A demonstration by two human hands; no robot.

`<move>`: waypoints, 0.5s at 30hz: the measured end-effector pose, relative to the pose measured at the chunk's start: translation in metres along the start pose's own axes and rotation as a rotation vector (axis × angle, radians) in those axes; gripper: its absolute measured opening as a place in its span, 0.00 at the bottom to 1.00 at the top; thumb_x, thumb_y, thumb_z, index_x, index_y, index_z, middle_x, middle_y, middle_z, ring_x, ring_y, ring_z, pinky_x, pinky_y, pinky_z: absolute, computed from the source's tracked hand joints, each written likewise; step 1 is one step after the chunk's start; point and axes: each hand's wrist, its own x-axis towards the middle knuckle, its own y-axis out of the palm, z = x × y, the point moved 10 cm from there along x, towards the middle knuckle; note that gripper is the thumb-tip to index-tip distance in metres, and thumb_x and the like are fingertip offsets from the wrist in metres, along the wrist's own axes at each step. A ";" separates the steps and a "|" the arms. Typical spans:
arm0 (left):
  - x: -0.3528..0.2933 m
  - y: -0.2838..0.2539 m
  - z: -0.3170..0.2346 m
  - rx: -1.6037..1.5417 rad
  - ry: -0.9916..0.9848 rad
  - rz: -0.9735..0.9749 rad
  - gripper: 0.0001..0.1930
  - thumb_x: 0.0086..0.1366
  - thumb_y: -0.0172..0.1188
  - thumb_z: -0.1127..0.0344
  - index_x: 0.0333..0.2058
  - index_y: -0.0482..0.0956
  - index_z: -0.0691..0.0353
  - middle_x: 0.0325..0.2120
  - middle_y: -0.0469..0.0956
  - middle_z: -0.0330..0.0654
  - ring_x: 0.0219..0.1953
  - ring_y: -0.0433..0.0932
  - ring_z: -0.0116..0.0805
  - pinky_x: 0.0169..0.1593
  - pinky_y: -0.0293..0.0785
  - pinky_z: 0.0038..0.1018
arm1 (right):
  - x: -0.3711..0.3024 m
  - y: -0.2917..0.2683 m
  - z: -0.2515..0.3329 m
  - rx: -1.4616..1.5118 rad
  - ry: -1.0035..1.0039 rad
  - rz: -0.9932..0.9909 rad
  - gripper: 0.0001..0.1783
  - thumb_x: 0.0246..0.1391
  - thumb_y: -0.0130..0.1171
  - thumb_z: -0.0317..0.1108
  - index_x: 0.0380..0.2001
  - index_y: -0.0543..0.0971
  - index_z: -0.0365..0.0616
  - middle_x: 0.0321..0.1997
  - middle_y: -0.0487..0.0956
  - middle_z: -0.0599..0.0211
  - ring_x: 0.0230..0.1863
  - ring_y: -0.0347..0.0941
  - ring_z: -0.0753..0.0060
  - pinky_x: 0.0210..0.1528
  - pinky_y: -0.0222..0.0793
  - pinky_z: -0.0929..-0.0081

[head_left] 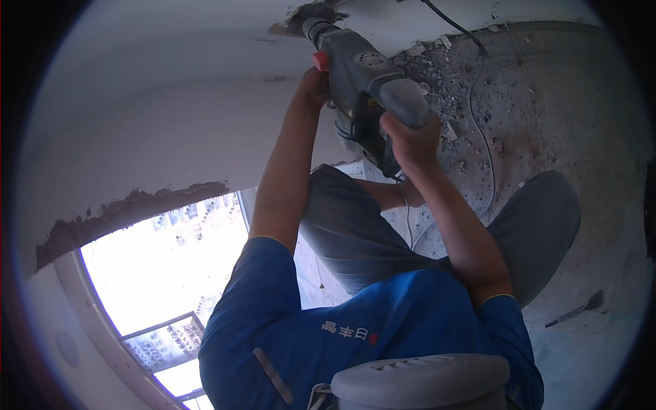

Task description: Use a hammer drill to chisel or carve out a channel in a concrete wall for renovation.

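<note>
A large dark grey rotary hammer (pixel 359 65) slants up and away from me, its chuck end at a rough broken hole (pixel 290 27) in the pale wall. My right hand (pixel 415 140) is closed round its rear grip. On the tool's left side, beside a red part (pixel 320 61), my left hand (pixel 315 85) holds it near the front. That hand's fingers are mostly hidden behind the body. The bit's tip cannot be seen inside the dark hole.
Rubble (pixel 437 75) lies on the dusty floor along the wall. A grey cable (pixel 490 160) snakes across the floor to the right of the tool. A scraper-like tool (pixel 577 311) lies at right. My bent knees flank the hammer; a bright window (pixel 164 253) is at left.
</note>
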 end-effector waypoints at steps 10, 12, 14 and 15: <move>-0.016 0.057 0.004 -0.281 0.129 0.265 0.16 0.64 0.54 0.56 0.46 0.74 0.58 0.43 0.78 0.44 0.44 0.78 0.39 0.48 0.75 0.37 | -0.015 0.013 0.021 -0.312 -0.205 0.148 0.15 0.37 0.61 0.27 0.32 0.75 0.36 0.28 0.78 0.56 0.33 0.79 0.62 0.36 0.72 0.68; -0.018 0.059 0.005 -0.307 0.111 0.309 0.15 0.64 0.54 0.56 0.45 0.74 0.58 0.41 0.78 0.44 0.42 0.78 0.38 0.47 0.76 0.37 | -0.018 0.021 0.022 -0.363 -0.240 0.151 0.15 0.37 0.62 0.28 0.32 0.75 0.37 0.28 0.78 0.55 0.33 0.78 0.60 0.36 0.72 0.67; -0.016 0.054 0.006 -0.326 0.092 0.344 0.14 0.65 0.53 0.57 0.44 0.74 0.58 0.40 0.78 0.43 0.41 0.78 0.38 0.46 0.76 0.36 | -0.025 0.034 0.023 -0.390 -0.299 0.167 0.15 0.36 0.63 0.27 0.31 0.73 0.37 0.28 0.77 0.53 0.31 0.78 0.55 0.34 0.72 0.65; -0.011 0.051 0.006 -0.354 0.099 0.362 0.14 0.65 0.53 0.57 0.43 0.74 0.58 0.39 0.78 0.43 0.40 0.78 0.37 0.46 0.76 0.36 | -0.025 0.036 0.019 -0.392 -0.296 0.168 0.15 0.36 0.63 0.27 0.31 0.73 0.37 0.28 0.77 0.53 0.31 0.78 0.55 0.34 0.72 0.65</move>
